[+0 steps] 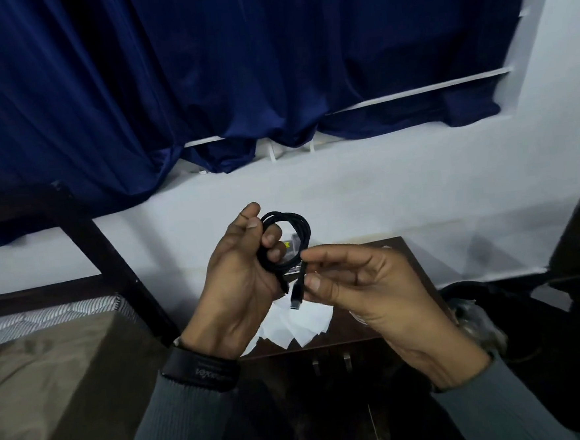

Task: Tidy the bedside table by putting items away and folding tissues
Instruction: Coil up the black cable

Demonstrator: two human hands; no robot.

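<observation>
A black braided cable [290, 219] is wound into a small coil above the dark wooden bedside table [411, 263]. My left hand [241, 285] grips the coil, fingers through the loop. My right hand [358, 283] pinches the cable's free end just above its plug [293, 302], which points down. White tissues [303, 325] lie spread on the tabletop under my hands, partly hidden. A small clear box with a yellow label [292, 245] stands behind the coil, mostly covered.
A bed with a dark frame [112, 256] and tan blanket [52, 374] stands to the left. Blue curtains [237, 69] hang over the white wall. Dark bags or clothing [529, 323] pile up at the right. Drawer handles [331, 361] show on the table's front.
</observation>
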